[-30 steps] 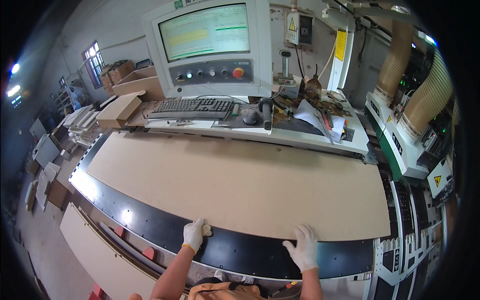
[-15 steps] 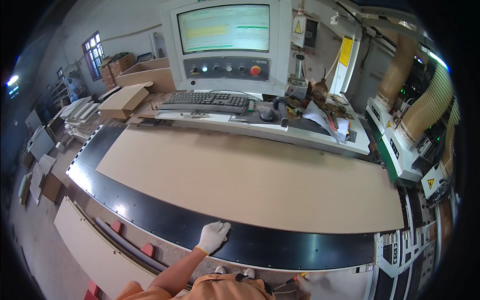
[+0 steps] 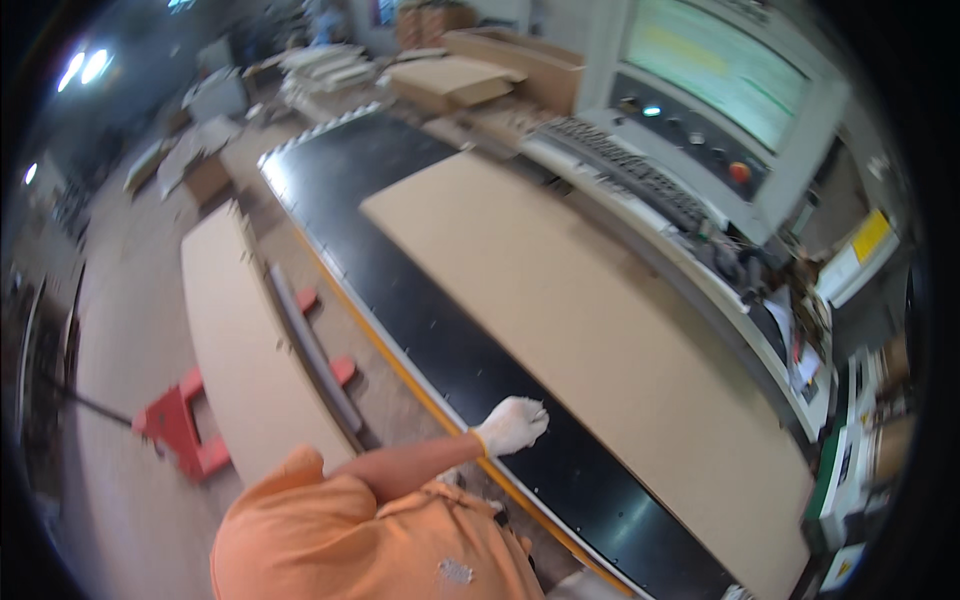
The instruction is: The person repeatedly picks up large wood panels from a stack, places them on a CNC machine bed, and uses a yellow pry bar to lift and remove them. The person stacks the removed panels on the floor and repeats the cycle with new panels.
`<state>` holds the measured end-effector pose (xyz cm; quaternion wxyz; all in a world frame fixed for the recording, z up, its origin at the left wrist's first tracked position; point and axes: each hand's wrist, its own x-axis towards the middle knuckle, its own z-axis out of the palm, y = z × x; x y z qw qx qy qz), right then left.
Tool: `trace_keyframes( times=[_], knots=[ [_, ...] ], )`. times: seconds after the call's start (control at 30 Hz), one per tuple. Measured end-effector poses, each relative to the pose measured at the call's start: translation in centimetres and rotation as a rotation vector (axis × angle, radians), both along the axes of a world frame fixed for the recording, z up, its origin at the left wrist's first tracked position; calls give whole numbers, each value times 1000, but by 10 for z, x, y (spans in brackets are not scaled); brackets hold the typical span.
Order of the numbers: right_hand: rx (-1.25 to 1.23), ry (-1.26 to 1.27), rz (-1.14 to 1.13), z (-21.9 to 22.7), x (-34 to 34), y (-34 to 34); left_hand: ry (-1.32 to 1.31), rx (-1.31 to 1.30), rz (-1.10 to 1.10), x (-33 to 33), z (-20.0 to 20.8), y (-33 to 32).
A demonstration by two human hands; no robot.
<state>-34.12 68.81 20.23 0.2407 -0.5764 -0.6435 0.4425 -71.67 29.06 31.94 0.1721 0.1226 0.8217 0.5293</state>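
Observation:
My left hand [image 3: 514, 424], in a white knit glove with a yellow cuff, is closed over the black table bed [image 3: 420, 292], close to the near edge of a long tan board [image 3: 600, 330]. Its fingers are curled in; whether they hold anything is hidden. The board lies flat on the bed, with a strip of black surface showing along its near side. I cannot see my right hand.
Left of the bed, stacked pale panels [image 3: 250, 340] rest by a red pallet jack [image 3: 180, 425]. Beyond the board stand a control console [image 3: 690, 130] and a keyboard [image 3: 630, 170]. Cardboard boxes [image 3: 450, 82] lie at the back; machine housings [image 3: 845, 480] stand at right.
My view has swung left, bringing the pallet jack into sight and tilting the bed. My left hand stays closed by the board's near edge.

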Motion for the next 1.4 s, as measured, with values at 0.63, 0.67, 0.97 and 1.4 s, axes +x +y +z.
trace_keyframes(
  times=[0.63, 0.67, 0.97, 1.4],
  knots=[
    [-633, -665, 1542, 281, -245, -224, -436, 374, 655, 144, -38, -99],
    [-567, -821, 1655, 271, -254, -235, -368, 290, 628, 159, -61, -114],
    [-562, -1030, 1951, 226, -274, -290, -912, 1198, 1552, 236, -164, -149],
    [-688, -607, 1855, 219, -251, -258, -652, 647, 948, 110, -24, -155]
  ],
)
